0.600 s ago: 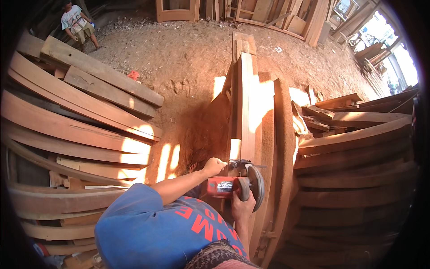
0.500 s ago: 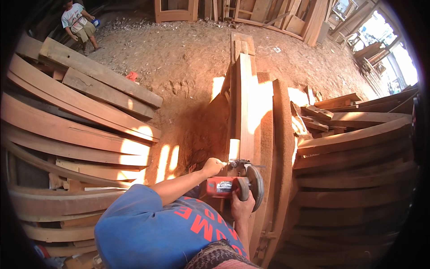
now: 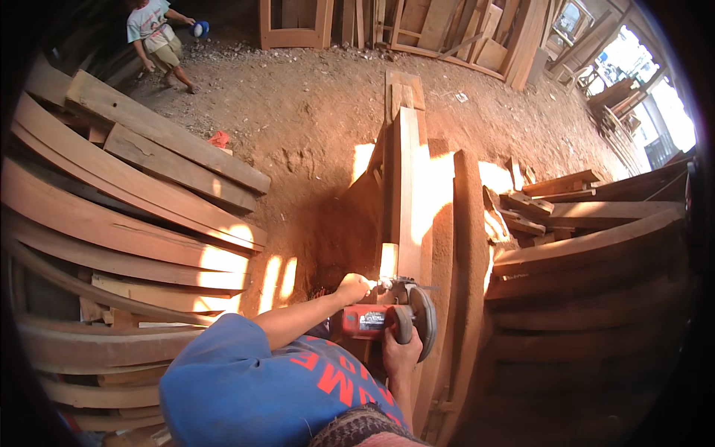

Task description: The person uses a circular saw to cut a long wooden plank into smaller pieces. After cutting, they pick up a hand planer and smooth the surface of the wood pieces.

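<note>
A circular saw [image 3: 365, 321] with a red motor body and a dark rounded blade guard sits on a long wooden plank [image 3: 408, 194]. My right hand [image 3: 402, 354] is wrapped round its rear handle. At the front left of the saw's base, my left hand [image 3: 353, 289] is closed on a small part of the saw, its fingertips partly hidden. The blade itself is out of sight under the guard. Ahead of the saw the plank runs straight away from me, with a bright patch of sunlight across it.
Curved timbers [image 3: 119, 223] are stacked on the left, and more beams [image 3: 588, 242] lie on the right. Beside the plank stands a dusty board [image 3: 468, 223]. A person [image 3: 158, 37] carrying something blue is at the far left. Wooden frames [image 3: 447, 33] lean at the back.
The whole scene sits slightly lower in the view. The person at the far left has stepped rightward. Both my hands keep their hold on the saw, which has hardly shifted along the plank.
</note>
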